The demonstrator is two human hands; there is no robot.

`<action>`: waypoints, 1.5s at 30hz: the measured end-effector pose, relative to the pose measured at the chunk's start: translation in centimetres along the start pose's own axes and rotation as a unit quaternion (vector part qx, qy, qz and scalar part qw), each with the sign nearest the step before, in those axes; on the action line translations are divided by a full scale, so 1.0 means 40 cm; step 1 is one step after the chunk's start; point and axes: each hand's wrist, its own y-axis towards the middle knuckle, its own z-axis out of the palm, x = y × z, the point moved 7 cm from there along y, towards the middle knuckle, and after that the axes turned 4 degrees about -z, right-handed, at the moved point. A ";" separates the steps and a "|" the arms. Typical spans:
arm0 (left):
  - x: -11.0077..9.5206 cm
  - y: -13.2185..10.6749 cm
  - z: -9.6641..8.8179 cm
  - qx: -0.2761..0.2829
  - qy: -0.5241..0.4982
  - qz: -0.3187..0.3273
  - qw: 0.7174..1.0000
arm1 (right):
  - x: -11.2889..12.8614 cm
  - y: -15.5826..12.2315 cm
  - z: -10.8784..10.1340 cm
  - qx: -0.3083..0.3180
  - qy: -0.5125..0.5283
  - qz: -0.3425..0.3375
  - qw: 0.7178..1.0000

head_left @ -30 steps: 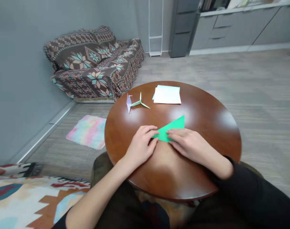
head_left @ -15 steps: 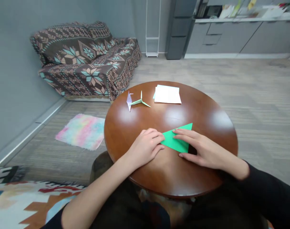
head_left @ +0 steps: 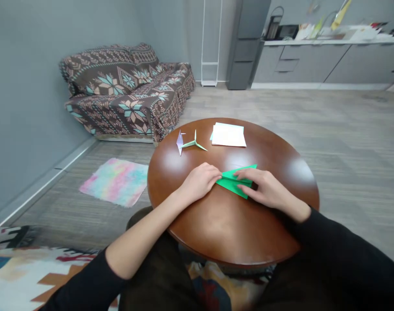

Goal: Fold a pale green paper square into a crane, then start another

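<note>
A folded sheet of green paper (head_left: pixel 231 184) lies on the round brown table (head_left: pixel 216 229), with a crease or raised fold along its middle. My left hand (head_left: pixel 203 179) is closed at its narrow left tip, thumb and fingers together on the paper. Over the wider right part is my right hand (head_left: pixel 265 185), its thumb on the near side of the middle fold and its fingers on the far side, touching the paper. Part of the paper's right end is hidden under that hand.
Toward the table's far left sit a purple folded paper bird (head_left: pixel 179 143) and a pale green three-armed paper piece (head_left: pixel 195 143). A stack of paper sheets (head_left: pixel 228 135) lies at the far edge. Beyond are a covered sofa (head_left: pixel 119 95) and a fluffy rug (head_left: pixel 115 181).
The green paper went from a flatter triangle to a narrower shape with a fold showing along its middle. My right thumb moved onto the paper, closer to the fingers. The view tilted up slightly.
</note>
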 end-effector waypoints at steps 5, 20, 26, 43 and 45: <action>-0.022 -0.035 0.006 -0.002 0.131 0.001 0.991 | -0.008 0.026 0.017 -0.022 0.070 0.027 0.997; -0.091 -0.121 0.035 0.013 0.214 -0.125 0.969 | -0.078 0.108 0.036 0.099 0.074 0.216 0.968; -0.075 -0.103 0.033 -0.007 0.203 -0.161 0.966 | -0.019 0.089 0.058 0.134 0.138 0.271 0.943; -0.083 -0.109 0.078 0.038 0.214 -0.154 0.964 | 0.026 0.054 0.047 0.149 0.201 0.248 0.936; -0.080 -0.109 0.076 0.074 0.209 -0.119 0.968 | -0.010 0.053 0.022 0.096 0.151 0.243 0.953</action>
